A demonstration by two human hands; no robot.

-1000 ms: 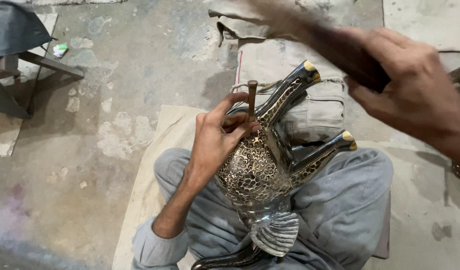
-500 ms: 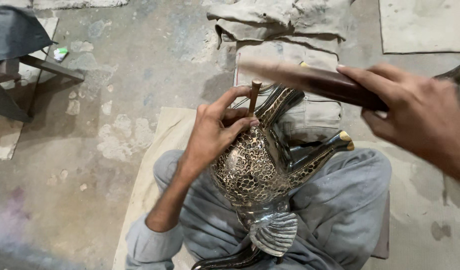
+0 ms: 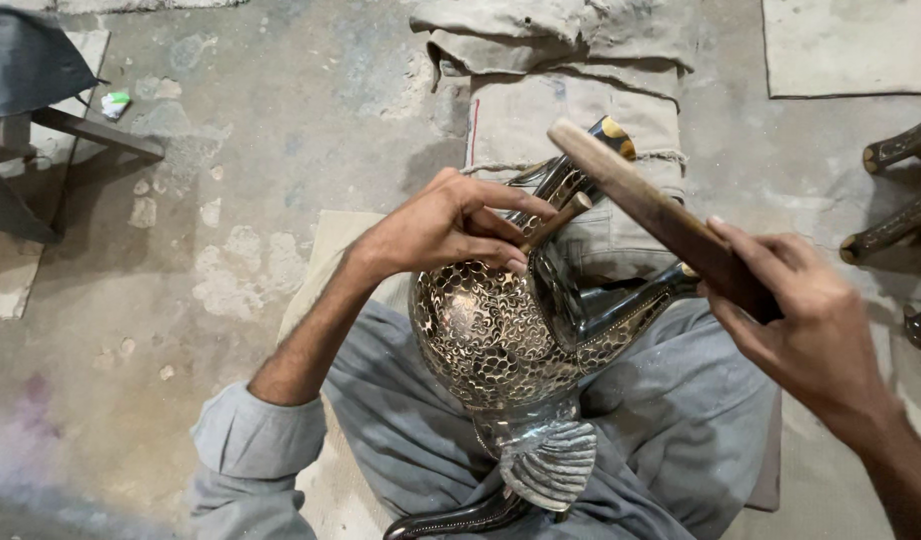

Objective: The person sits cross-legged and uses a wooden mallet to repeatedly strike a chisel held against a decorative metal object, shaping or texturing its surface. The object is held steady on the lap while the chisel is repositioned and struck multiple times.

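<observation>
A dark metal figure (image 3: 491, 330) with fine engraved patterning lies across my lap, its two legs with yellow tips pointing away from me. My left hand (image 3: 436, 225) rests on top of it and pinches a short metal punch (image 3: 556, 220) against the surface. My right hand (image 3: 806, 320) grips a long wooden stick (image 3: 651, 210), whose far end is right above the punch's head.
A stuffed grey sack (image 3: 581, 110) lies on the concrete floor beyond the figure's legs. A dark stool or bench (image 3: 41, 120) stands at the upper left. Carved dark metal parts (image 3: 901, 190) lie at the right edge. A pale mat (image 3: 851, 45) is at the upper right.
My right hand has swung the wooden stick down from a raised position onto the punch. The left hand has stayed on the figure with the punch.
</observation>
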